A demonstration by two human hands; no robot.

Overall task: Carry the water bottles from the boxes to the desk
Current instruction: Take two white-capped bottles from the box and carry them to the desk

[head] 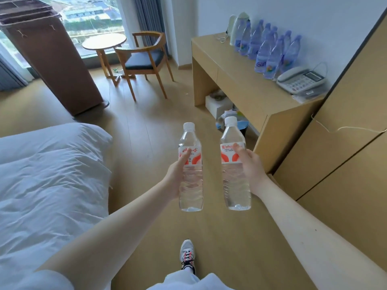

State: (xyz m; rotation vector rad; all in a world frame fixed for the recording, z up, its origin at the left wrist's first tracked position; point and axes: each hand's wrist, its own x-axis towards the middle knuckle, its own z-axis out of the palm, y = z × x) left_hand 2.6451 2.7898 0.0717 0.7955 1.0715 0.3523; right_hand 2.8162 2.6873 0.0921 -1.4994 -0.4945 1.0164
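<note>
Two bare arms reach forward over a pale wood floor. The left hand [174,174] grips an upright clear plastic water bottle with a red-and-white label [190,166]; the right hand [252,168] grips a matching second bottle [234,164]. Ahead right, a light wooden desk [240,80] carries a row of blue-tinted plastic bottles [270,49] beside a grey desk telephone [299,80].

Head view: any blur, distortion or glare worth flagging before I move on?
In the head view, wide-angle distortion tilts the brown cabinet and the desk; window daylight is soft, without harsh shadows; the left bottle and right bottle, both held, look sharp; the blue bottles and phone on the desk look slightly smeared.
</note>
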